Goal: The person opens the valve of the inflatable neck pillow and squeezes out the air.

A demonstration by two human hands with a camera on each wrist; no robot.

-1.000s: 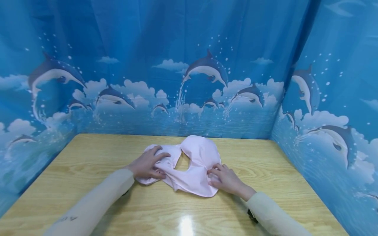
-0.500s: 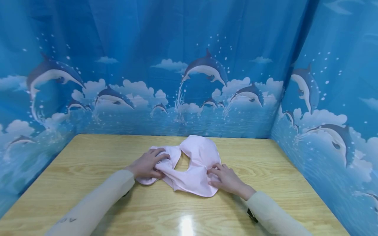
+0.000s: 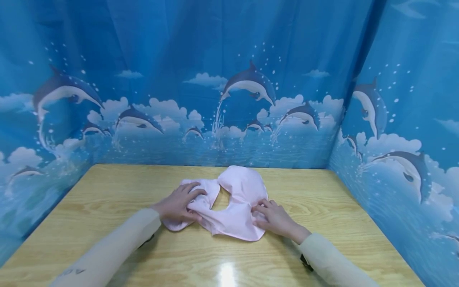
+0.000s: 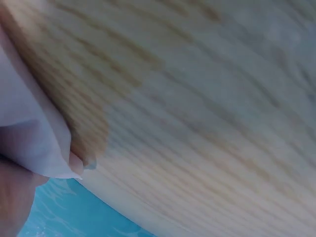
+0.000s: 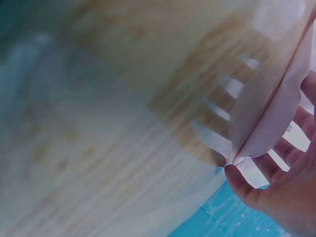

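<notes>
A pale pink cloth bib (image 3: 236, 219) lies on the table with a hole near its middle, through which the wood shows. My left hand (image 3: 180, 201) grips its left lobe, fingers bent over the gathered cloth. In the left wrist view, bib cloth (image 4: 29, 128) and part of the left hand (image 4: 15, 197) show at the left edge. My right hand (image 3: 276, 218) holds the bib's right edge with curled fingers. The right wrist view shows this right hand (image 5: 289, 182) with its thumb at the cloth's border and its fingers against the bib (image 5: 276, 123).
A light wood-grain table (image 3: 118, 183) spans the lower half of the head view. Blue curtains (image 3: 172, 79) printed with dolphins and clouds stand along its back and sides. A bright light reflection lies near the front.
My left hand has drawn the bib's left lobe slightly toward the near side, and that part is more gathered. The right hand has stayed in place.
</notes>
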